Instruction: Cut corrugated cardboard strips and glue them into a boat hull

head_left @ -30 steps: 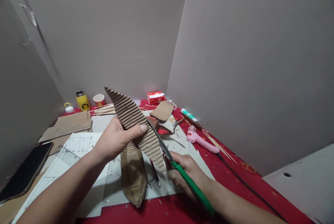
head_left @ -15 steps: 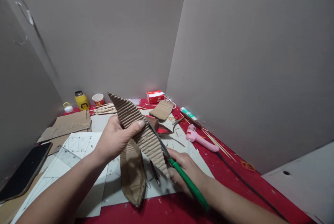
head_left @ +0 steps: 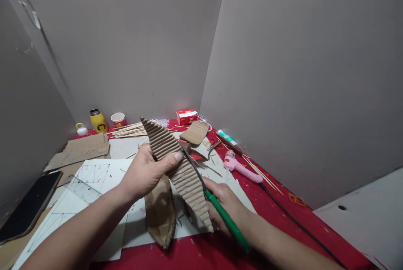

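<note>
The left hand (head_left: 146,173) has its grip closed on a long, pointed strip of corrugated cardboard (head_left: 176,165), thumb pressed across the ribbed face and the other fingers hidden behind it. The strip is held up off the surface (head_left: 277,203), tilted, one tip rising above and beyond the grip, the other slanting down toward the right hand (head_left: 225,203).

That right hand is wrapped around the green handle of a pair of scissors (head_left: 217,209) (how far the blades are parted I cannot tell), and the dark blade runs up along the strip's right edge, touching it just beside the left thumb.

Directly below the left grip a second, smooth piece of brown cardboard (head_left: 160,213) lies on white sheets (head_left: 132,228), its rounded end toward the person. To the left of the grip lies a paper with ruled triangle drawings (head_left: 91,175), and further left a dark phone (head_left: 30,207).

Right of the scissors lie a pink glue gun (head_left: 241,167) and its black cord, with thin wooden sticks (head_left: 261,173) just beside it. Beyond the grip, near the back wall, stand a yellow bottle (head_left: 98,121) and a paper cup (head_left: 119,119), with a bundle of skewers (head_left: 130,129), a red box (head_left: 187,116) and a small corrugated offcut (head_left: 195,132) close by. Flat cardboard scraps (head_left: 78,150) lie off to the far left.
</note>
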The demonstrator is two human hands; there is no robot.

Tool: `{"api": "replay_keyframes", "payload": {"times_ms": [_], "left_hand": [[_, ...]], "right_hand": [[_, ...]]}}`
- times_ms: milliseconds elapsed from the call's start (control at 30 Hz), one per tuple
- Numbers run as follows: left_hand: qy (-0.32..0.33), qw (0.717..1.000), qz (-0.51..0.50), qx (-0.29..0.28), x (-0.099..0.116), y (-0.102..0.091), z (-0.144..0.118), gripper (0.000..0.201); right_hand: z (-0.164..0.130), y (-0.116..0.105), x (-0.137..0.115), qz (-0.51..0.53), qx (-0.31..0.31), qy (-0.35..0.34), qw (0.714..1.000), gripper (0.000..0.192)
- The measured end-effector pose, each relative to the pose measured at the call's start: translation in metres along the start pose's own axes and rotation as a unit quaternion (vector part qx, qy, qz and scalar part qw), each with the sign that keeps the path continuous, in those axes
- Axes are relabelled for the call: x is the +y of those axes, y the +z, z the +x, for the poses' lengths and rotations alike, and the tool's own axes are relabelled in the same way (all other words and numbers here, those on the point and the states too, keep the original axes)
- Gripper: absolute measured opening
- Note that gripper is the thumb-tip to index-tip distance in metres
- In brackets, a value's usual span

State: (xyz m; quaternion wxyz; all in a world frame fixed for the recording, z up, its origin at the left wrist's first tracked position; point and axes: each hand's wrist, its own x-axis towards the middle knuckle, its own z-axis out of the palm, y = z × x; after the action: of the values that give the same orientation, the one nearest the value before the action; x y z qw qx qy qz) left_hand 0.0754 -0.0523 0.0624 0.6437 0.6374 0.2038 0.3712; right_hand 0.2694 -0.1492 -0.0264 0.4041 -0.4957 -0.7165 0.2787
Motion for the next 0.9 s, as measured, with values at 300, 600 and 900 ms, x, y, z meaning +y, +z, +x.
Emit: {"api": "replay_keyframes", "payload": {"times_ms": [300,600,900], "left_hand": [[-0.023,1.0,-0.013,-0.015,-0.001,0.003,-0.003,0.017],[-0.016,0.999,-0.042,-0.002,-0.003,0.001,0.0,0.014],[-0.027,0.999,-0.027,0.007,-0.005,0.003,0.001,0.017]], "right_hand": [[-0.001,0.001,0.001,0.042,0.012,-0.005,0.999,0.049],[0.007,-0.007,-0.018,-0.026,-0.015,-0.024,0.999,0.061],[0.005,-0.003,-0.01,-0.006,0.0,-0.02,1.0,0.06]]}}
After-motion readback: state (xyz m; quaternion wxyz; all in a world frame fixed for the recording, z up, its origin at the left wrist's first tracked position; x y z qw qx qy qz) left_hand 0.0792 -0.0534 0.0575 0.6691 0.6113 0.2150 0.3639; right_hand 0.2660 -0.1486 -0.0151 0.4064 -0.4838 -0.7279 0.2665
